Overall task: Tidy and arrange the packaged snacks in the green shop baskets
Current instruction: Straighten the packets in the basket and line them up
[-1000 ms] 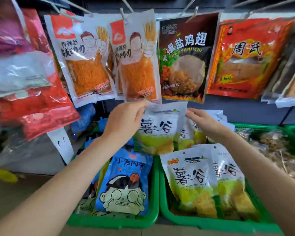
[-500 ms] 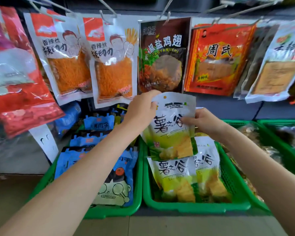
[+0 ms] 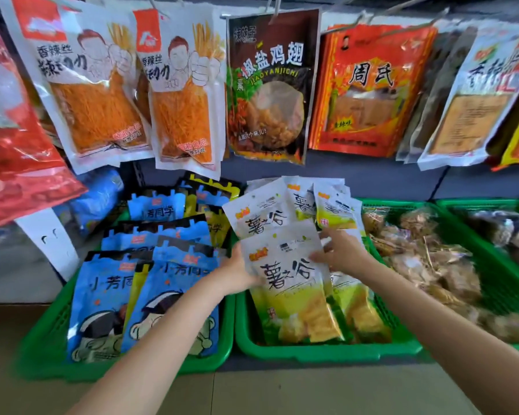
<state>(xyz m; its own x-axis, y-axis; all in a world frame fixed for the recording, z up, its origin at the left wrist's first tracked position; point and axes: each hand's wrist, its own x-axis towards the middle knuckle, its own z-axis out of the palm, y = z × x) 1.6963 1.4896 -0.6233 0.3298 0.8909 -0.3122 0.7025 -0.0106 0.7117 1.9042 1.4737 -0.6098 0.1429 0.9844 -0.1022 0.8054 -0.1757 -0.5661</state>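
I see both hands working over the middle green basket [image 3: 327, 353], which holds white-and-yellow snack packets standing in overlapping rows. My left hand [image 3: 237, 272] grips the left edge of the front packet [image 3: 288, 283], fingers curled behind it and thumb on its face; my right hand [image 3: 343, 253] pinches the same packet at its upper right corner, fingers bent over the top edge. The packet leans back, tilted, against the rear packets [image 3: 297, 205], its lower end down in the basket. In the left green basket [image 3: 54, 345], touching the middle one, blue cartoon packets [image 3: 108, 298] lie fanned in tiers. The right green basket [image 3: 510, 283] holds clear-wrapped brown snacks [image 3: 426, 259]. Above, hanging packets [image 3: 270, 85] are clipped along a rail.
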